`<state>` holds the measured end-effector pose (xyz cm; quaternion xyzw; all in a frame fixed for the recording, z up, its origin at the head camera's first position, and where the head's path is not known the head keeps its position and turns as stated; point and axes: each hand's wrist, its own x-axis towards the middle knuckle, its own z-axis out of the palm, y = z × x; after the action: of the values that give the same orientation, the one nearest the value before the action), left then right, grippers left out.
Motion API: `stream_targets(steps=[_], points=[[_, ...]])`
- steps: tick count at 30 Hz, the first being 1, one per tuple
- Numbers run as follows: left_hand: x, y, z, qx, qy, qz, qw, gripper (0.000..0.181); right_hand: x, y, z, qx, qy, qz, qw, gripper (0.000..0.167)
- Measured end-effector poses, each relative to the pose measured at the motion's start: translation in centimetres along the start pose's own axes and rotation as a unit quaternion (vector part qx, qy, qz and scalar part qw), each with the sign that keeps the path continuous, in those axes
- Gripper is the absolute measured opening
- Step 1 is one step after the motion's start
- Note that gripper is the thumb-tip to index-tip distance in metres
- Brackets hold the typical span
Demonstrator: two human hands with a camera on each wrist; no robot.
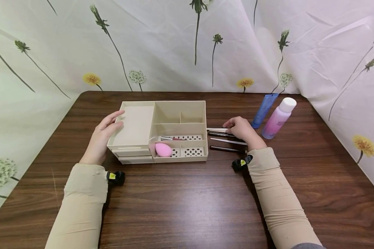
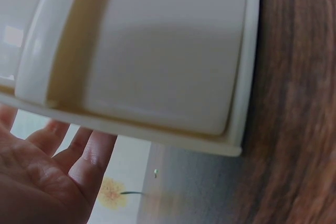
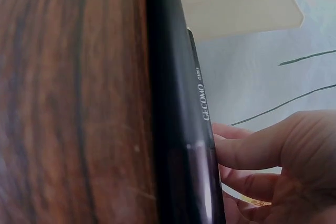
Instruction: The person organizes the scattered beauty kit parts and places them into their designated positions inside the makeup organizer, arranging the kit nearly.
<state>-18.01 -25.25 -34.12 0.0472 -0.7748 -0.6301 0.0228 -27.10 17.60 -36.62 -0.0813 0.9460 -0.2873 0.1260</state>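
A cream organizer [image 1: 137,126] has a flat lid section over two drawers on its left and compartments on its right. My left hand [image 1: 101,138] rests its fingers and thumb on the organizer's left edge; in the left wrist view the hand [image 2: 58,171] shows beside the organizer wall [image 2: 157,66]. My right hand [image 1: 243,131] pinches a thin white stick [image 1: 216,129] at its right end, beside the organizer. Black pens [image 1: 225,149] and another white stick [image 1: 225,140] lie nearer me. In the right wrist view, the hand [image 3: 283,166] is partly behind a black pen [image 3: 178,93].
A pink sponge [image 1: 163,150] and a tube with a silver part [image 1: 166,138] lie in the organizer's compartments. At the right stand a blue tube [image 1: 265,110] and a pink bottle with a white cap [image 1: 277,121]. A flowered cloth [image 1: 174,45] hangs behind the table [image 1: 180,207].
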Motion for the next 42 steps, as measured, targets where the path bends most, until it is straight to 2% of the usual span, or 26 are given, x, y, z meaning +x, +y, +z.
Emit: stream_targets(steps=[18,26,36,42], points=[[0.07,0.18,0.01,-0.003,-0.003,0.006,1.0,0.046,0.02,0.0,-0.13,-0.009,-0.003,0.001,1.0,0.024],[0.03,0.25,0.04,0.005,0.0,0.003,1.0,0.045,0.04,-0.01,-0.1,-0.029,0.0,-0.017,0.9994,0.022],[0.03,0.15,-0.06,0.013,0.002,0.004,0.9999,0.046,-0.13,-0.13,-0.19,-0.033,-0.007,-0.02,0.9992,0.024],[0.05,-0.09,-0.08,0.01,0.001,0.003,0.9999,0.046,-0.22,-0.07,-0.12,-0.037,0.004,-0.035,0.9987,0.023]])
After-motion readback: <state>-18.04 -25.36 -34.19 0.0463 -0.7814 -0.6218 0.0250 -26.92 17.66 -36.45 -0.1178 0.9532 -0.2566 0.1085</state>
